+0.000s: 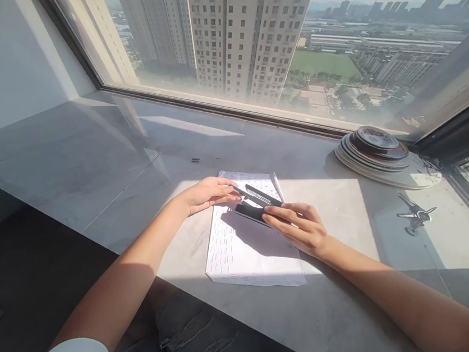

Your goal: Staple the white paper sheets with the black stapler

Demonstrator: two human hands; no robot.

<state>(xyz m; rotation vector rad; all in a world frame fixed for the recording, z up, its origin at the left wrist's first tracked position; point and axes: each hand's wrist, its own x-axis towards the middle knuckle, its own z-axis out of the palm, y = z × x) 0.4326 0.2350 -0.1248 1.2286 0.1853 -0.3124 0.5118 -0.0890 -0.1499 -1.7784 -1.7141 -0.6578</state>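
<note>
A black stapler (pixel 256 215) is spread open above a white paper sheet (pixel 243 254), its top cover, magazine and base apart. My right hand (pixel 302 226) is closed around its hinge end at the right. My left hand (pixel 207 195) reaches in from the left, with thumb and fingertips pinched at the free end of the stapler's magazine. Rows of short dark marks that look like staples cover the sheet's left and upper parts. The stapler casts a shadow on the paper. Whether staples lie inside the magazine is too small to tell.
Two small dark strips (pixel 195 160) lie on the pale stone sill (pixel 103 174) beyond the sheet. At the right, a stack of plates (pixel 378 156) stands near the window frame, with a shiny metal propeller-shaped object (pixel 417 214) in front. The sill's front edge runs beside my legs.
</note>
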